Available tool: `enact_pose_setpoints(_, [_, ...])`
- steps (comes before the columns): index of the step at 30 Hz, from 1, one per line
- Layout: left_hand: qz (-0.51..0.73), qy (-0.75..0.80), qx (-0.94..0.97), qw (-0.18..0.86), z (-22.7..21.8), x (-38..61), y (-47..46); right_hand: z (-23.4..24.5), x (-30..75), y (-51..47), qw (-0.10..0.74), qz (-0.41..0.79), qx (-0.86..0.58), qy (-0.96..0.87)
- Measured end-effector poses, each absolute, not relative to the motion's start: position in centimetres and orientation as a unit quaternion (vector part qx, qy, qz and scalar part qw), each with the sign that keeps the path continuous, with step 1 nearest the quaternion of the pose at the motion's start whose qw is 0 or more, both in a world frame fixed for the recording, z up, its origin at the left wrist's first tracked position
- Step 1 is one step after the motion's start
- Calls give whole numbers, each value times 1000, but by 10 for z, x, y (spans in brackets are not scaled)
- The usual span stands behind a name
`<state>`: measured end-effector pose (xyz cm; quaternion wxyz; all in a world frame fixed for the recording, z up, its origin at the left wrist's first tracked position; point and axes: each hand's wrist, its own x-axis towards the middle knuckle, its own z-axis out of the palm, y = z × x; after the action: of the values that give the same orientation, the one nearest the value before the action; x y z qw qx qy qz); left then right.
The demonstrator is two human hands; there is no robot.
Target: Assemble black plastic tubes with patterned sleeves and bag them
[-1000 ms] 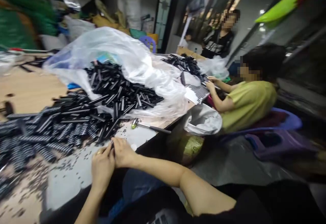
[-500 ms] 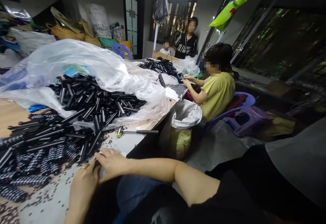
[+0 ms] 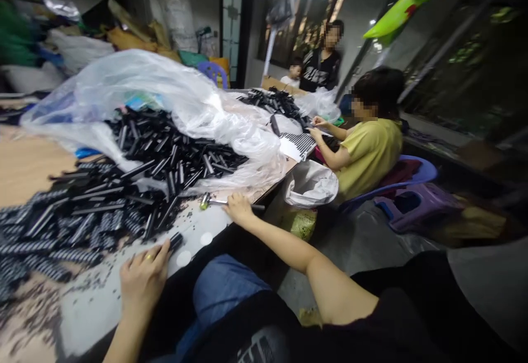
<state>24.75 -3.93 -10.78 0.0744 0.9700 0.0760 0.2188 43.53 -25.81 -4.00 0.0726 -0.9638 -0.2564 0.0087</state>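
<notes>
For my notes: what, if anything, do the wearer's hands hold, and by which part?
The left hand holds a black piece by its near end; the right hand covers the hammer mid-handle; its finger closure is unclear.

Back wall: dark-framed door with glass panes, window to its right, dark plastic bag hung in front. Purple chair near door, tall white sack further left. By window: person in black patterned top, standing. Upper right: bright green item, hanging. Nearer: co-worker in yellow shirt, seated; purple stool on floor behind.
</notes>
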Motion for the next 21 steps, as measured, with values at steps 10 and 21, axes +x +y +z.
enact_pose_setpoints(10, [187,142,961,145,-93,254,-52,-23,391,-257,153,136,-907,-369])
enact_pose_setpoints(21, [186,168,949,191,-92,262,-75,-7,368,-223,118,132,-901,-397])
